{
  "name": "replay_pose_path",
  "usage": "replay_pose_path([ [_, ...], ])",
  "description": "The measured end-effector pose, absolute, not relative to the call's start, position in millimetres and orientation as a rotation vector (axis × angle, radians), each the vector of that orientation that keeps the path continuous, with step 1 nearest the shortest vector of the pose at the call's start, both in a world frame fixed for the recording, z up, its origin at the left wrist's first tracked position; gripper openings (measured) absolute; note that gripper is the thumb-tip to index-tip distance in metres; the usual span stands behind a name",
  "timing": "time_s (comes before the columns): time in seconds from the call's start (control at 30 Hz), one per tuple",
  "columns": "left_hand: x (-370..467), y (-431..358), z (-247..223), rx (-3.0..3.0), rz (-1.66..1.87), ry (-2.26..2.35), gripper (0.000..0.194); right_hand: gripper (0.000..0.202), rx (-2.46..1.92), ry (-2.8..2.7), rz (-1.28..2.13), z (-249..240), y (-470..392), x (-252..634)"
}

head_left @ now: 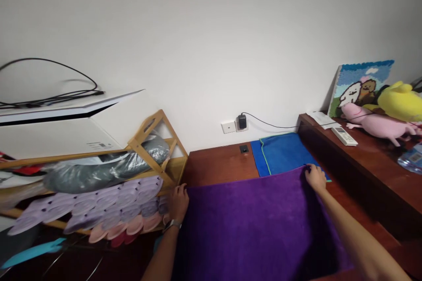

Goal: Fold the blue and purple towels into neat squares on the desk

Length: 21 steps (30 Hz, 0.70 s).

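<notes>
A purple towel (253,228) lies spread over a dark red wooden surface (217,162) below me. My left hand (178,202) grips its far left corner, a watch on the wrist. My right hand (315,177) pinches the far right corner, which overlaps a blue towel (280,153) with a green edge lying flat near the wall.
A bamboo rack (154,140) with purple and pink slippers (108,210) and a bagged grey item stands at the left, beside a white appliance (52,131). A raised wooden ledge (369,167) at the right holds a remote (344,136), plush toys (379,123) and a picture. A charger (242,121) is plugged into the wall.
</notes>
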<state>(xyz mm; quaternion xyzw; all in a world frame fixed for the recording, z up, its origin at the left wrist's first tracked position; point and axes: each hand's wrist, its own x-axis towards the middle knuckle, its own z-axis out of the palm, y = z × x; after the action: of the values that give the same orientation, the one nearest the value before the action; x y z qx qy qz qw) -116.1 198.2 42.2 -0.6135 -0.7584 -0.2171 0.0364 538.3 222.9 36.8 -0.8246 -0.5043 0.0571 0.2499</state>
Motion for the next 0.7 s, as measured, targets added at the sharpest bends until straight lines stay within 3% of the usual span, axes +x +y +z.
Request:
replay_pose_path([
  [0.13, -101.2, 180.1, 42.9, -2.113, -0.616, -2.091, 0.044, 0.057, -1.979, -1.678, 0.068, 42.8, 200.1, 447.3],
  [0.3, -92.4, 165.7, 27.5, -2.321, -0.552, -1.94, 0.052, 0.063, -1.341, -2.251, 0.283, 46.4, 172.6, 269.1],
  [0.43, -103.2, 160.7, 12.7, -2.285, -0.426, -2.014, 0.057, 0.062, -1.287, -2.389, 0.421, 31.8, 166.0, 182.3],
  [0.57, -111.8, 156.6, 8.8, -2.251, -0.378, -2.036, 0.058, 0.064, -1.344, -2.407, 0.361, 17.1, 173.2, 206.6],
  [0.7, -111.5, 155.7, 9.0, -2.242, -0.409, -2.061, 0.058, 0.063, -1.585, -2.342, 0.172, 5.9, 183.3, 319.7],
])
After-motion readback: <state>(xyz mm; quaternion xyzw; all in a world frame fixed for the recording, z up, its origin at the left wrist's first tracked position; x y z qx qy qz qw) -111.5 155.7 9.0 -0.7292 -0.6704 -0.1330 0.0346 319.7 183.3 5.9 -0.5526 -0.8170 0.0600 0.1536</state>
